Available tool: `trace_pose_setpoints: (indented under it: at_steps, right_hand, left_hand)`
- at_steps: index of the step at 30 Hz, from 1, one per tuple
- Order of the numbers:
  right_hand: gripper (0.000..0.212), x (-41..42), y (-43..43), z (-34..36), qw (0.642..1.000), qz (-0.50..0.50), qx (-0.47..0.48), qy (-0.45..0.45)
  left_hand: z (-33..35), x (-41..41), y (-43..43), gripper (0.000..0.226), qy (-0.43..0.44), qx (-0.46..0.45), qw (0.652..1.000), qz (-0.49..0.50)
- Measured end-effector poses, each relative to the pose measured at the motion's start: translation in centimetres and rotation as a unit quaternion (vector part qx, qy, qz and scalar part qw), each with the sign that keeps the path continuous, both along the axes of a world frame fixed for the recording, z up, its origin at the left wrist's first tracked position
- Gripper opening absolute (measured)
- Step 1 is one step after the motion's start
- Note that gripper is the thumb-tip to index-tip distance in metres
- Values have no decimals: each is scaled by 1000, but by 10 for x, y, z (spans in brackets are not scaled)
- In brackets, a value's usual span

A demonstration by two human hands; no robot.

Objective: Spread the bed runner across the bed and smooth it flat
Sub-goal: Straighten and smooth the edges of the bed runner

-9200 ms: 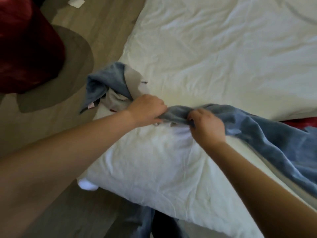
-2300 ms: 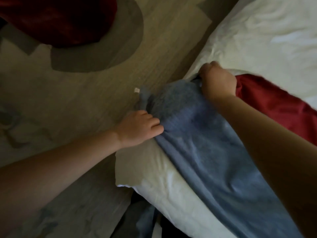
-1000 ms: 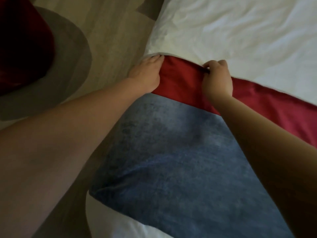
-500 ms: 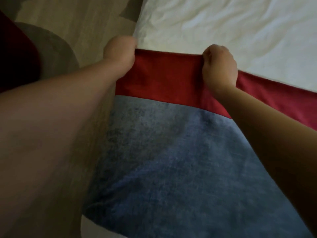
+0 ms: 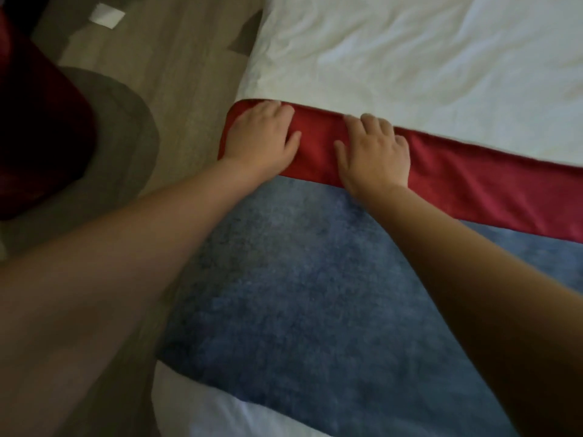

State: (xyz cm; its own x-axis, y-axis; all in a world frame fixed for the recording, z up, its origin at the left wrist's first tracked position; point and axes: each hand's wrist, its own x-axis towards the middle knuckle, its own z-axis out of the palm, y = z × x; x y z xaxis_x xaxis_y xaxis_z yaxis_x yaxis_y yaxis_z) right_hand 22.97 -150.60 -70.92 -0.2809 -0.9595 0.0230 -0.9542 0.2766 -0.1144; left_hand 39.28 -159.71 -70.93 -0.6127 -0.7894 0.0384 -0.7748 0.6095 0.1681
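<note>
The bed runner (image 5: 299, 294) lies across the white bed (image 5: 426, 64), a wide blue velvet panel with a red band (image 5: 492, 184) along its far edge. Its left end hangs over the side of the mattress. My left hand (image 5: 262, 137) lies flat on the red band at the bed's left edge, fingers straight. My right hand (image 5: 375, 149) presses flat on the same band a little to the right, fingers spread. Both palms rest on the cloth.
A wood-look floor (image 5: 176, 74) runs along the left of the bed. A dark red seat (image 5: 34, 127) on a round grey base (image 5: 126, 127) stands at the left. A white paper scrap (image 5: 106, 15) lies on the floor at the top.
Half a second ago both hands gripped the red edge in fists and pulled it taut. Now the fingers have let go and both palms lie flat on the band.
</note>
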Motion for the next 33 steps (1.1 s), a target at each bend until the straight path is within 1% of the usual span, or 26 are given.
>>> trace_pose_setpoints:
  at_steps: [5, 10, 14, 17, 20, 23, 25, 27, 29, 31, 33]
  right_hand:
    - [47, 12, 53, 6, 1000, 12, 14, -12]
    - [48, 32, 141, 7, 997, 47, 39, -43]
    - [48, 54, 231, 4, 986, 60, 103, -114]
    - [52, 68, 302, -5, 978, 122, 139, -91]
    - [54, 71, 344, -12, 974, 142, 142, -99]
    - [55, 69, 369, -13, 974, 147, 132, -108]
    - [55, 65, 380, -13, 974, 156, 130, -101]
    - [47, 61, 386, -11, 979, 150, 120, -75]
    - [40, 54, 388, -8, 988, 114, 99, -34]
    - [34, 46, 390, -5, 994, 75, 81, -9]
    - [30, 42, 391, -9, 994, 63, 84, 6]
  left_hand:
    - [12, 8, 69, 39, -19, 3, 1000, -2]
    - [18, 27, 161, 39, -46, 28, 998, 27]
    - [12, 46, 241, 39, -82, 46, 995, 42]
    - [3, 59, 300, 40, -100, 68, 991, 53]
    - [-2, 66, 342, 44, -98, 74, 989, 77]
    - [-1, 76, 369, 38, -71, 42, 995, 55]
    - [0, 86, 382, 42, -71, 6, 997, 17]
    - [0, 98, 386, 52, -111, -18, 994, -14]
    - [3, 102, 380, 60, -164, -23, 986, -17]
    - [9, 97, 369, 52, -201, -19, 979, -9]
    - [14, 86, 354, 42, -225, -22, 974, -6]
